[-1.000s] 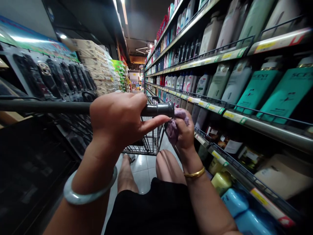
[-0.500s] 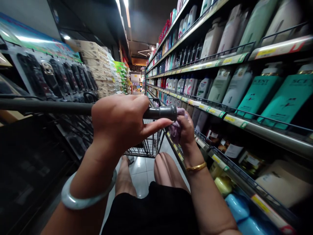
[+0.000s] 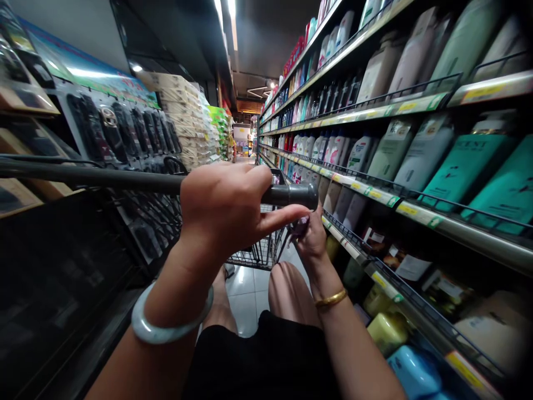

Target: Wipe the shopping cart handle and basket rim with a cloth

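My left hand (image 3: 225, 208) is wrapped over the dark handlebar (image 3: 291, 194) of a shopping cart, its thumb stretched along the underside toward the rounded end. Just under that end, my right hand (image 3: 312, 236) is closed on a crumpled purple cloth (image 3: 300, 225), mostly hidden in the fingers. The cart's wire basket (image 3: 262, 247) shows beyond and below the bar. A pale bangle (image 3: 166, 330) circles my left wrist and a gold bracelet (image 3: 332, 299) my right.
Shelves (image 3: 420, 214) of shampoo and pump bottles run close along the right, with teal bottles (image 3: 462, 166) nearby. Packaged black goods (image 3: 129, 128) hang on the left, before stacked packs (image 3: 183, 116). A tiled floor (image 3: 244, 303) lies below, and the aisle stretches ahead.
The view has shifted, so the handlebar and left hand appear further right. My right hand has moved down and closer under the bar's end, and less of the cloth shows.
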The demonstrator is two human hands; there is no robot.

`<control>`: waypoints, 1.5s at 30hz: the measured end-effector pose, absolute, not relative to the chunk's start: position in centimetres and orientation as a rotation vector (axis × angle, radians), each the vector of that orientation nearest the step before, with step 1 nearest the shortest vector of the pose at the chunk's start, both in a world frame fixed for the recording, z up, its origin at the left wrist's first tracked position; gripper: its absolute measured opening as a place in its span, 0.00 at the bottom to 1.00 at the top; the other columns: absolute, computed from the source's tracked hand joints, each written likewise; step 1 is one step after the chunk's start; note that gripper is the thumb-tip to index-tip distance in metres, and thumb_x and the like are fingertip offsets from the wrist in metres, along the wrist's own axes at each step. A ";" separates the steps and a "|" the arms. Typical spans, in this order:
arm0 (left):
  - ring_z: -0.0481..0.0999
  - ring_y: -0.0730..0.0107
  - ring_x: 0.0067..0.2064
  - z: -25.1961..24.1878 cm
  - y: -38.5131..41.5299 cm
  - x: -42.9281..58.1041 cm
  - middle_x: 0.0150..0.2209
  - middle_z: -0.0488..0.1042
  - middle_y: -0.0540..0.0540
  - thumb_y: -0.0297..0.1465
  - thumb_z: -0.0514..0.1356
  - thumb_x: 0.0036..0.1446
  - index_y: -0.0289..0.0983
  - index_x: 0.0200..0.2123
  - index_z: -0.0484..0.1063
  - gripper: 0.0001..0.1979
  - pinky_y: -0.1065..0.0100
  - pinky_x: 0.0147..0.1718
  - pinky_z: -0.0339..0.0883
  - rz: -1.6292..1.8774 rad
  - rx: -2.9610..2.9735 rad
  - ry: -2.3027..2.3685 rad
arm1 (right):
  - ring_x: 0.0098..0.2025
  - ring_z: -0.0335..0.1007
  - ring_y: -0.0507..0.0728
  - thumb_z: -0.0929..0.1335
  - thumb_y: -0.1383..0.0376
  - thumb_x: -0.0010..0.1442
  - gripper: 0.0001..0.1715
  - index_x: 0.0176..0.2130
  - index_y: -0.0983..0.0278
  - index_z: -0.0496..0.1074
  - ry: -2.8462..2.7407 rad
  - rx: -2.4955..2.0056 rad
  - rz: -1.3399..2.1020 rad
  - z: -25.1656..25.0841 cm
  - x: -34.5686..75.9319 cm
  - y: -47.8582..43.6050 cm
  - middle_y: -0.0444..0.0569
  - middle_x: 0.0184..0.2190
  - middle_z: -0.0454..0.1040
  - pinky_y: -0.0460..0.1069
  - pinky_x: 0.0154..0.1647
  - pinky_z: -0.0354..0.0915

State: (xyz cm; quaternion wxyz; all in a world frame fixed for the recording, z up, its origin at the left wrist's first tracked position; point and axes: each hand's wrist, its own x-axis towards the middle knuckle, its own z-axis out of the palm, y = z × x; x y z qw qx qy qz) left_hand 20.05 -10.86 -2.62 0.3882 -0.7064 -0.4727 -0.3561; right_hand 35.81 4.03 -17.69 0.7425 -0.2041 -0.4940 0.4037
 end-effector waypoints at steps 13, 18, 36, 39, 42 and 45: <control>0.72 0.56 0.32 -2.7 -10.9 20.1 0.26 0.73 0.43 0.66 0.53 0.59 0.43 0.29 0.73 0.32 0.58 0.30 0.49 -0.876 -1.797 -1.226 | 0.29 0.70 0.49 0.75 0.54 0.54 0.22 0.47 0.59 0.73 -1.038 -0.567 0.922 -17.8 36.8 5.4 0.41 0.33 0.75 0.43 0.28 0.66; 0.71 0.57 0.32 -2.6 -10.9 20.4 0.25 0.71 0.43 0.67 0.52 0.58 0.43 0.27 0.72 0.34 0.59 0.31 0.48 -0.938 -1.808 -1.258 | 0.23 0.64 0.47 0.74 0.52 0.60 0.23 0.52 0.56 0.72 -1.069 -0.532 0.816 -17.2 36.0 3.4 0.39 0.32 0.74 0.42 0.22 0.59; 0.74 0.54 0.36 -2.5 -10.3 20.4 0.26 0.72 0.42 0.69 0.50 0.57 0.43 0.27 0.72 0.36 0.57 0.33 0.52 -1.052 -1.923 -1.223 | 0.19 0.58 0.45 0.77 0.50 0.53 0.28 0.45 0.60 0.68 -1.007 -0.594 1.168 -23.7 34.7 2.1 0.41 0.28 0.77 0.41 0.17 0.51; 0.74 0.54 0.36 -2.5 -9.8 20.3 0.26 0.71 0.42 0.69 0.50 0.57 0.42 0.27 0.71 0.36 0.57 0.34 0.52 -1.050 -1.912 -1.219 | 0.18 0.58 0.46 0.79 0.49 0.46 0.31 0.43 0.61 0.69 -0.974 -0.677 1.216 -24.2 35.1 2.9 0.39 0.25 0.75 0.42 0.17 0.54; 0.73 0.55 0.34 -2.5 -9.4 20.2 0.26 0.71 0.42 0.70 0.49 0.57 0.42 0.26 0.70 0.36 0.58 0.33 0.51 -1.004 -1.882 -1.241 | 0.19 0.61 0.47 0.79 0.51 0.48 0.29 0.43 0.60 0.70 -0.976 -0.656 1.131 -22.1 35.8 3.0 0.36 0.25 0.72 0.42 0.19 0.59; 0.71 0.57 0.32 -2.5 -9.2 20.2 0.25 0.70 0.43 0.70 0.48 0.57 0.42 0.26 0.69 0.37 0.58 0.32 0.50 -0.962 -1.864 -1.257 | 0.22 0.65 0.46 0.78 0.51 0.52 0.27 0.45 0.59 0.70 -0.999 -0.596 1.019 -20.8 35.9 2.6 0.37 0.28 0.74 0.42 0.21 0.61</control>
